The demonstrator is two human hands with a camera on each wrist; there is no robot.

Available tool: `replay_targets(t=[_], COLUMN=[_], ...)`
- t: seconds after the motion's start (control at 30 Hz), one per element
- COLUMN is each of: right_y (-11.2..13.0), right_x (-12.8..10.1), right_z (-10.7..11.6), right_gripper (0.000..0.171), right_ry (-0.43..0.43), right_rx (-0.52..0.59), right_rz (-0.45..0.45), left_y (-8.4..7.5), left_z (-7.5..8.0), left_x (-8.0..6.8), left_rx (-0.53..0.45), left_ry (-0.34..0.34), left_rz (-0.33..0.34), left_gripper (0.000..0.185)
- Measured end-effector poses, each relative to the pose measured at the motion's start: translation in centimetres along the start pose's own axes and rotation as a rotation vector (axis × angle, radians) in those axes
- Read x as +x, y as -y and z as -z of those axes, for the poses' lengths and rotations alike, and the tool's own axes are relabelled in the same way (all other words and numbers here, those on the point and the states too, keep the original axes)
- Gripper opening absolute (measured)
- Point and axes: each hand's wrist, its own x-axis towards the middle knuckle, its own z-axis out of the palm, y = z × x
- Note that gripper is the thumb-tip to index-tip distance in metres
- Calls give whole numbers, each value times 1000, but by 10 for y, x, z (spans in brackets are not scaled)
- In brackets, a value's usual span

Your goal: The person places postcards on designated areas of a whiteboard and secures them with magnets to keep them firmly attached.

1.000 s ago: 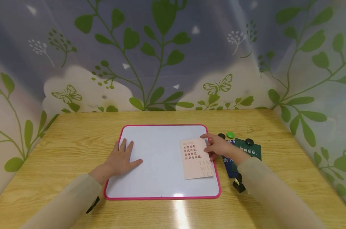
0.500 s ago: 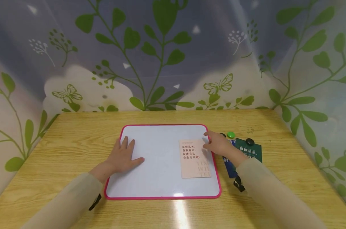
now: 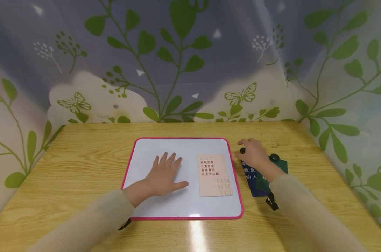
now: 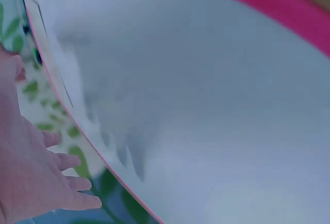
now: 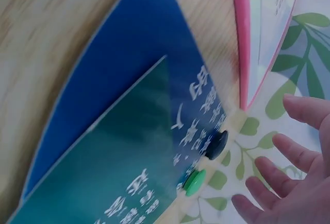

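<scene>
A pale pink printed card (image 3: 209, 187) lies on the right part of a pink-rimmed whiteboard (image 3: 177, 208). Over the board's middle is my left hand (image 3: 162, 177), fingers spread; the left wrist view shows its shadow on the white surface and a gap below the hand. My right hand (image 3: 255, 155) hovers above a dark blue card (image 5: 124, 54) and a green card (image 5: 113, 167), fingers loosely bent and holding nothing. Near its fingertips are a black round magnet (image 3: 242, 150) and a green round magnet (image 5: 194, 183), which the hand hides in the head view.
Another black round magnet (image 3: 274, 157) sits at the top of the green card. The wooden table (image 3: 77, 150) meets a leaf-patterned cloth backdrop (image 3: 184, 87) at the back and sides.
My right hand has let go of the pink card, now lying flat, and moved right toward the magnets. My left hand has left the board's left edge and moved right over its middle.
</scene>
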Motion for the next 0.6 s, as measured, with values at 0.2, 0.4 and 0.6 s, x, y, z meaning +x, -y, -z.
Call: replay_targets(t=[0.2,0.4,0.6], right_y=[-11,-16,-19], right_x=[1,-1,-4], right_z=[0,2,4], right_gripper=[49,49,48], right_ry=[-38,-44,-52], right_rx=[-57,-71,-65], right_rz=[-25,-40,-46], left_y=[-34,-52,-60], left_z=[-9,-23,-30], left_x=[3,4,6], left_rx=[52,72,83], left_ry=[36,77,91], left_rz=[-97,-152,-143], left_gripper=[79,67,63])
